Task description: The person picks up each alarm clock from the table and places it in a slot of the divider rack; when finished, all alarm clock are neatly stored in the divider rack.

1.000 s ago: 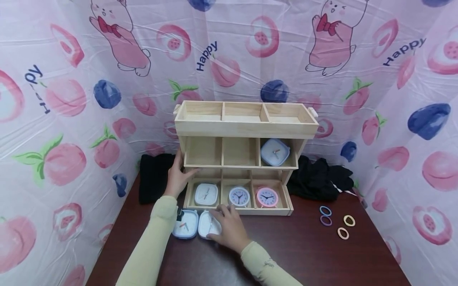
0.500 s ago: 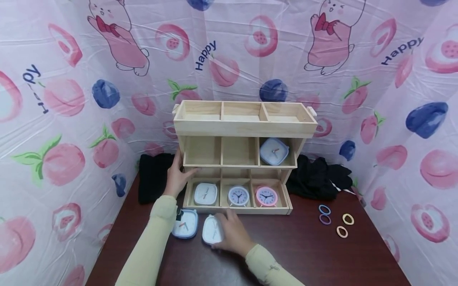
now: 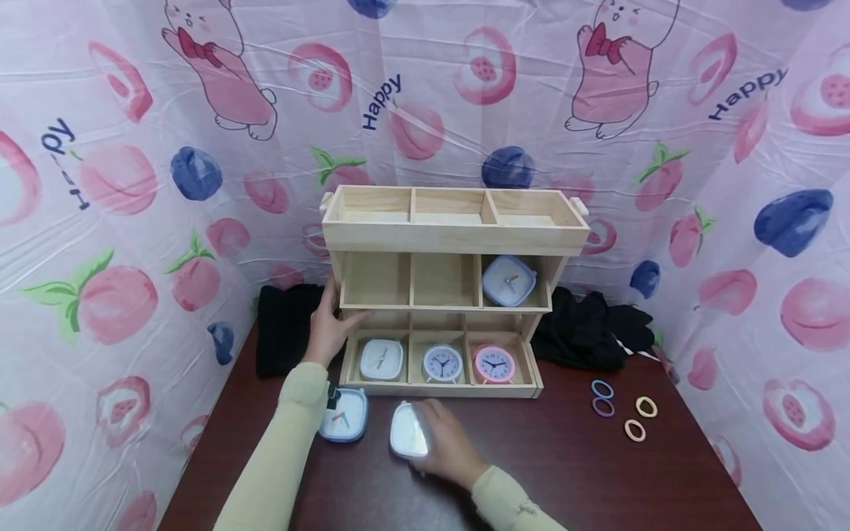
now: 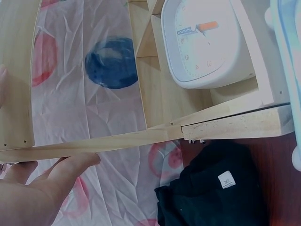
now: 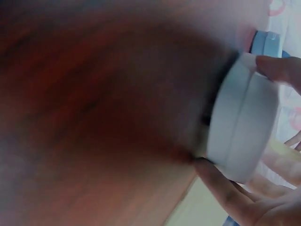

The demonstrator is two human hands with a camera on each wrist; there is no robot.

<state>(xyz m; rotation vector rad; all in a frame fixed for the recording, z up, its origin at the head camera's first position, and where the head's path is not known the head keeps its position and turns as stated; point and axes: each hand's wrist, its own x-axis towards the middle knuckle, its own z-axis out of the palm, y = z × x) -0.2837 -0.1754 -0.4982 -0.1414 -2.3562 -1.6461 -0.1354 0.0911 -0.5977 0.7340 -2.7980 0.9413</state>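
The right wrist view is blurred: the white clock (image 5: 242,125) shows only its edge, its face hidden, and the table (image 5: 94,117) smears

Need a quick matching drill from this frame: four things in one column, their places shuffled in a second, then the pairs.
Things:
1. pink round clock
2. white square clock
3. hair ties
4. black cloth

Places:
A. left of the wooden shelf
B. gripped by the right hand
C. bottom-right compartment
D. on the table, right side

Pairs: 1-C, 2-B, 3-D, 4-A
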